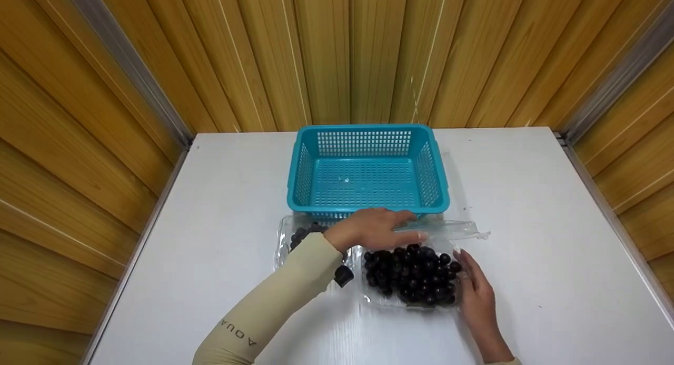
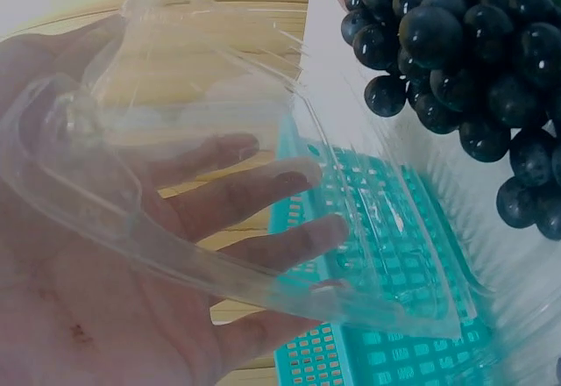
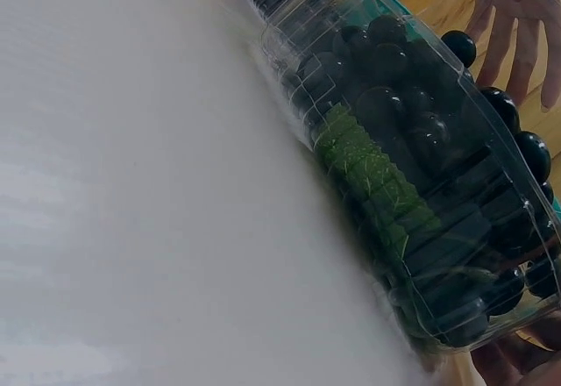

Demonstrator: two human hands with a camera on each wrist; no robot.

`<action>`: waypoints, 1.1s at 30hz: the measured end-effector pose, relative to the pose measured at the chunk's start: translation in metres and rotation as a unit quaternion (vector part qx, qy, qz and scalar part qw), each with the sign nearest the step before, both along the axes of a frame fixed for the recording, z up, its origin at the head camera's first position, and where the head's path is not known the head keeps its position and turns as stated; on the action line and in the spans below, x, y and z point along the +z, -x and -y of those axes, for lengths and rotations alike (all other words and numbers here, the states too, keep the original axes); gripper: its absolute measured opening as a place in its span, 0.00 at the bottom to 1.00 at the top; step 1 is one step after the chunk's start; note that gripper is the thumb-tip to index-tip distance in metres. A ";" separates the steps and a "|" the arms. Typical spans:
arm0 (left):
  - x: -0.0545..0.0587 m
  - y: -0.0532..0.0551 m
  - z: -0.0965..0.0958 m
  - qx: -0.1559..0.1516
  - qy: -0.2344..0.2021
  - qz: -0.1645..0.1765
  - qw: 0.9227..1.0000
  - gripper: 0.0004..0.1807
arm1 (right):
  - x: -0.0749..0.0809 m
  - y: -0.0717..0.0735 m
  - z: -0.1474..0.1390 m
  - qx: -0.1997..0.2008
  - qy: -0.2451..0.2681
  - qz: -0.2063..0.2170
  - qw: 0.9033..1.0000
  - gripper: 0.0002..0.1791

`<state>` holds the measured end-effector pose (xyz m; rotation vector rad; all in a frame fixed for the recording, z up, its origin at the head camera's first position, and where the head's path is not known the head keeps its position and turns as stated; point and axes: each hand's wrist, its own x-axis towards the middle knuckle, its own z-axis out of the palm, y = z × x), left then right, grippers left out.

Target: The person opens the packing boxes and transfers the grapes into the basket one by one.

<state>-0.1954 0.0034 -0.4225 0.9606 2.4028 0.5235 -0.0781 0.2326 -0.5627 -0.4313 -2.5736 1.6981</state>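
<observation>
A clear plastic clamshell box (image 1: 387, 300) full of dark grapes (image 1: 416, 273) sits on the white table. Its transparent lid (image 1: 447, 229) is swung up at the back. Over the box's rear edge, my left hand (image 1: 376, 229) touches the lid with fingers spread and straight; the left wrist view shows the palm (image 2: 96, 254) behind the clear plastic. At the box's right end, my right hand (image 1: 478, 299) holds the side wall. In the right wrist view its fingers (image 3: 526, 360) are partly cut off, and a green leaf-patterned label (image 3: 368, 171) shows on the box.
A teal plastic basket (image 1: 368, 209) with mesh walls stands just behind the box. Left of it, partly under my left forearm, lies another clear box (image 1: 281, 244) with dark grapes. Wood-look panels (image 1: 368, 54) enclose the table's back and sides.
</observation>
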 end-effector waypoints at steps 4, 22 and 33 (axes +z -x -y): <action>0.001 0.003 0.000 -0.001 -0.009 0.007 1.000 0.42 | 0.000 0.000 0.000 0.001 -0.003 0.004 1.000 0.26; 0.013 0.008 -0.001 0.000 -0.010 -0.011 1.000 0.35 | -0.002 -0.003 0.000 0.002 -0.010 -0.017 1.000 0.26; 0.013 0.007 -0.005 -0.002 -0.056 -0.107 0.993 0.39 | -0.002 -0.003 -0.001 0.009 -0.020 -0.017 1.000 0.27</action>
